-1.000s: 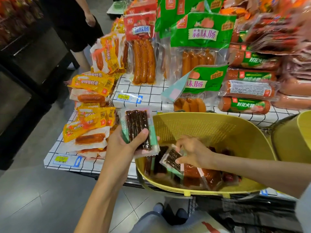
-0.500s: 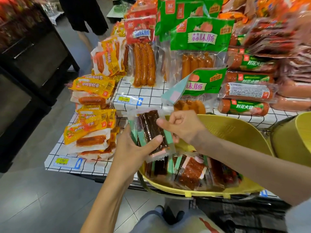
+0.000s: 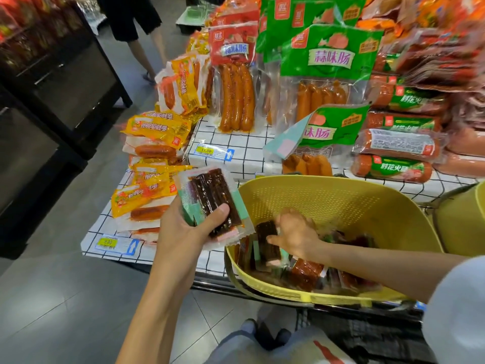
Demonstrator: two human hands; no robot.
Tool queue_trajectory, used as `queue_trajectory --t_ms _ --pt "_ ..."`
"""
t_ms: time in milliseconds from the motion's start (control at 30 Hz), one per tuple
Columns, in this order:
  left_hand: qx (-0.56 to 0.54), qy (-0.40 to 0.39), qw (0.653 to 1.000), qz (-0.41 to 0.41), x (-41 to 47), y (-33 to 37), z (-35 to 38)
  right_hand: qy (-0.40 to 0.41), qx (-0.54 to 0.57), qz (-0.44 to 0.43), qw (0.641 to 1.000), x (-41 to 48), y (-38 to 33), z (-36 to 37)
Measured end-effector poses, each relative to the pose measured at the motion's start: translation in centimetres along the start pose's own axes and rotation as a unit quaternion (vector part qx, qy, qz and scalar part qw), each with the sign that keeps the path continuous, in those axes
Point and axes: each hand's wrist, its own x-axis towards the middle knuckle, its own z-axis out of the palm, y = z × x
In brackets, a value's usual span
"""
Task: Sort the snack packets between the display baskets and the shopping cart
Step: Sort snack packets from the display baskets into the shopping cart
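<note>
Grid-print display table (image 3: pixel 244 153), sausage packs (image 3: pixel 236 98) stacked behind. Item one: stack of dark snack packets (image 3: pixel 212 203), gripped in the left hand (image 3: pixel 183 232), thumb across the front, held over the table edge beside the yellow basket (image 3: pixel 341 200). Item two: upright dark packet (image 3: pixel 266 237) inside that basket, pinched by the right hand (image 3: pixel 296 235), fingertips hidden. Other packets there blurred, partly under the forearm. Second basket (image 3: pixel 462 224) cut off at right.
</note>
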Motion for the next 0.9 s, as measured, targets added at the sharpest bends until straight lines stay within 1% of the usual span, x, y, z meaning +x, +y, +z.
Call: queue_trajectory --t_ms 33,100,167,200,233,267,333,367,400,433,467,533,600,667,700,767,800,833,867,900 --pt "-0.001 0.000 1.000 0.001 -0.1 0.0 0.0 0.010 0.064 0.000 0.998 -0.1 0.3 -0.5" --pt "-0.001 0.005 1.000 0.002 -0.1 -0.1 -0.1 0.011 0.176 0.028 0.984 -0.4 0.7 -2.1" --pt "-0.009 0.008 1.000 -0.001 0.0 0.0 -0.2 0.001 0.254 0.046 0.966 -1.2 1.2 -4.4" --pt "-0.013 0.007 1.000 -0.003 0.0 0.0 -0.2 -0.001 0.289 0.038 0.956 -1.9 1.4 -5.9" --pt "-0.017 0.005 1.000 -0.003 0.1 0.0 -0.1 -0.004 0.341 0.016 0.940 -2.7 1.6 -7.3" --pt "-0.023 0.003 1.000 -0.004 0.1 0.0 0.0 -0.014 0.409 -0.014 0.912 -3.7 1.5 -8.9" --pt "-0.043 -0.016 0.999 -0.011 0.0 0.3 0.6 -0.053 0.527 -0.068 0.846 -5.6 0.6 -11.4" --pt "-0.060 -0.035 0.997 -0.019 0.0 0.4 1.0 -0.064 0.555 -0.093 0.824 -6.2 -0.3 -12.1" --pt "-0.083 -0.058 0.994 -0.034 -0.1 0.6 1.4 -0.058 0.560 -0.112 0.818 -6.4 -1.3 -12.2" --pt "-0.099 -0.084 0.990 -0.050 -0.2 0.8 1.9 -0.037 0.547 -0.118 0.828 -6.4 -2.5 -11.8" --pt "-0.099 -0.107 0.987 -0.062 -0.2 0.9 2.4 -0.007 0.520 -0.115 0.846 -6.2 -3.8 -11.2" --pt "-0.051 -0.124 0.989 -0.056 -0.4 1.0 3.0 0.024 0.470 -0.106 0.876 -5.5 -5.6 -10.0" --pt "-0.028 -0.097 0.994 -0.036 -0.5 0.8 2.7 0.002 0.441 -0.096 0.892 -4.3 -5.1 -9.1" --pt "-0.044 -0.059 0.996 -0.044 -0.4 0.6 1.8 -0.041 0.397 -0.074 0.914 -3.1 -2.8 -8.1" --pt "-0.051 -0.042 0.997 -0.047 -0.4 0.6 1.1 -0.066 0.342 -0.066 0.935 -2.4 -1.6 -7.3" --pt "-0.054 -0.023 0.997 -0.044 -0.4 0.6 0.2 -0.116 0.156 -0.059 0.979 -1.4 0.2 -4.9" --pt "-0.054 -0.018 0.997 -0.043 -0.5 0.7 -0.1 -0.141 0.059 -0.057 0.987 -1.0 0.5 -3.5" --pt "-0.055 -0.016 0.997 -0.043 -0.6 0.7 -0.3 -0.162 -0.024 -0.051 0.985 -0.8 0.6 -2.3" --pt "-0.056 -0.013 0.997 -0.047 -0.7 0.8 -0.4 -0.169 -0.092 -0.038 0.981 -0.6 0.5 -1.2" --pt "-0.053 -0.011 0.997 -0.050 -0.9 0.7 -0.5 -0.157 -0.136 -0.028 0.978 -0.5 0.2 -0.4"
